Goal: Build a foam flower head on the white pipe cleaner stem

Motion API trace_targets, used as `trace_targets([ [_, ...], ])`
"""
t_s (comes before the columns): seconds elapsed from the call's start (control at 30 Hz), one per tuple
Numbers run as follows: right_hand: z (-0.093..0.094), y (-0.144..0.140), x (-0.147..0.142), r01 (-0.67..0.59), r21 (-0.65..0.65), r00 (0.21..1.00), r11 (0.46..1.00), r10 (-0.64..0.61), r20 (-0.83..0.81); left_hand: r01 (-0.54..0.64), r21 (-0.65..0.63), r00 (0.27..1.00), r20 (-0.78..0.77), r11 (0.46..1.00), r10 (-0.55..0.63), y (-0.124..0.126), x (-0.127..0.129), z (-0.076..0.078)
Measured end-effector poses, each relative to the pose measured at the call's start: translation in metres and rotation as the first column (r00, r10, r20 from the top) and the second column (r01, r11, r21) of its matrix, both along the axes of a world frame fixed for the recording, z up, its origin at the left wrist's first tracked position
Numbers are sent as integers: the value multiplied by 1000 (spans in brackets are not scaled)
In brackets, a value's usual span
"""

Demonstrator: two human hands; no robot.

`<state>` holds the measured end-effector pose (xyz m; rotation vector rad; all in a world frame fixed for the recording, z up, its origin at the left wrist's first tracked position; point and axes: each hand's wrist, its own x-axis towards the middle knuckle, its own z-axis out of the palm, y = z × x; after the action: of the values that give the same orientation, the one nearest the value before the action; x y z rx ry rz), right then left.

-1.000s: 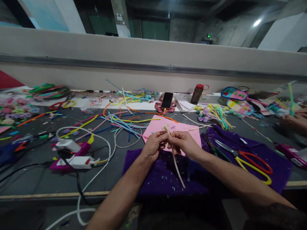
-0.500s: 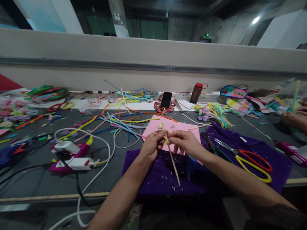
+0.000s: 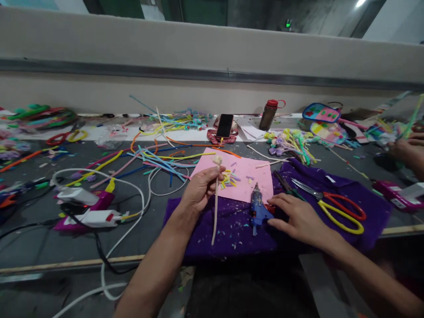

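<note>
At a cluttered grey worktop (image 3: 46,240), a person's left hand (image 3: 198,190) pinches a cream pipe-cleaner stem topped with a small curled bud (image 3: 215,194), holding it upright above a purple felt cloth (image 3: 228,234). The right hand (image 3: 296,216) lies open, fingers touching a small blue glue gun (image 3: 256,208) resting on the cloth beside a pink foam sheet (image 3: 247,170). Red-and-yellow-handled scissors (image 3: 334,210) lie just to the right.

Your two bare arms

Your left hand (image 3: 200,190) and right hand (image 3: 296,218) wear no gloves, rings or watch, and both of your forearms are uncovered, with no sleeve reaching the wrists.
</note>
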<state>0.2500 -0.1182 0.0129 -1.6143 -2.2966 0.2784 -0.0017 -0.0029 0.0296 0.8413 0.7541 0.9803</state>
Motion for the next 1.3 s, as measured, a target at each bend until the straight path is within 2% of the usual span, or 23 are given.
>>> trace_targets([
  [0.1,-7,-2,-3,7,23,990,1000,-10,138,114,11,991,-77,993,-112,-1,8,-9],
  [0.17,-10,-2,-5,7,27,986,1000,-11,167,194,-5,971,-139,981,-192,-2,15,-18],
  [0.27,-12,-1,-6,12,29,988,1000,-17,156,224,-21,938,-265,974,-222,-4,25,-30],
  [0.4,-13,-1,-5,22,9,1000,1000,-22,22,233,-6,895,-389,973,-217,-4,32,-39],
  [0.5,-9,0,0,28,-7,985,1000,-29,-172,235,-19,880,-419,972,-221,-3,33,-40],
  [0.57,-5,1,7,37,-19,942,999,-41,-333,237,-31,877,-422,971,-228,-3,34,-40],
  [0.63,-2,2,15,79,-54,851,995,-96,-516,244,-30,879,-416,969,-234,-3,35,-40],
  [0.67,-1,2,20,106,-88,778,990,-138,-613,252,-24,880,-410,967,-240,-3,35,-40],
  [0.73,0,1,25,132,-171,580,977,-215,-786,261,-6,887,-393,965,-243,-4,34,-39],
  [0.8,0,-1,25,80,-227,384,971,-240,-891,233,12,903,-373,972,-212,-4,33,-36],
  [0.83,-1,-2,22,44,-231,314,972,-233,-920,211,19,914,-359,977,-190,-4,31,-34],
  [0.9,-5,-3,11,-8,-213,251,977,-205,-946,178,27,937,-310,984,-161,-4,28,-29],
  [0.97,-10,-5,-3,-20,-188,265,982,-176,-948,182,26,955,-243,983,-170,-4,24,-24],
  [1.1,-16,-5,-25,-54,-147,349,988,-119,-930,207,6,966,-161,978,-203,-6,19,-20],
  [1.3,-9,-2,-40,-114,-138,415,984,-79,-906,213,6,964,-162,977,-209,-7,20,-19],
])
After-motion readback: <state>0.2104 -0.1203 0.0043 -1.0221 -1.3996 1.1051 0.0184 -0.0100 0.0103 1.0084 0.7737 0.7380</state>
